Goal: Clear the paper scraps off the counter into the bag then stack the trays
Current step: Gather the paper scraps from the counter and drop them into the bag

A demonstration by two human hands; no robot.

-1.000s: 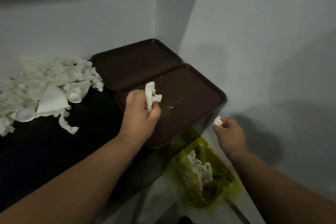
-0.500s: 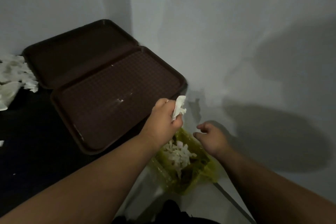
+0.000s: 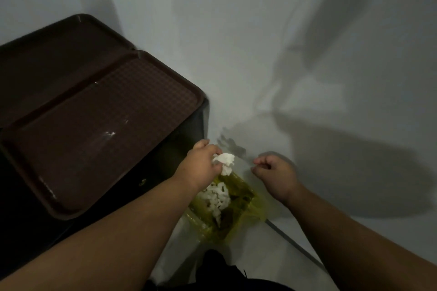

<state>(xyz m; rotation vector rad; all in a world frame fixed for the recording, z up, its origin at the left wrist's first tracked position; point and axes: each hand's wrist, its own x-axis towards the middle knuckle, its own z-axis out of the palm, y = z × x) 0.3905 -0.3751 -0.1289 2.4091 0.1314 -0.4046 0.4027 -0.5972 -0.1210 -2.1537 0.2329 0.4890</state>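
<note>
Crumpled white paper scrap [image 3: 224, 160], pinched in the fingers of the left hand [image 3: 201, 165]: carried within the last second from above the near brown plastic tray [image 3: 142, 92], past the right edge of the dark surface [image 3: 14, 231], and brought to hang right over the open mouth of the translucent yellow-green plastic bag [image 3: 257, 203] low beside the pale wall [image 3: 260, 54]. Not yet released; gripped clear of the bag, above the heap of white scraps [image 3: 216, 196] already inside. Right hand [image 3: 275, 172] changed as well: seen a second earlier pinching a small white bit, then emptied over the bag, and by this moment drawn up into a loose fist just right of the bag's mouth, with nothing visible in it, though slightly blurred. Judged from this: one more handful about to be dropped, with only an opening of the left fingers needed to finish the delivery. Clearing judged far from done, given the large pile of torn paper seen a second before at the left of the surface and lost from view since with the turn of the head. A few white flecks [image 3: 110, 134] left on the near tray, likely to need brushing off. Near tray and second brown tray [image 3: 59, 54] lay side by side, rims touching, not yet stacked.
</note>
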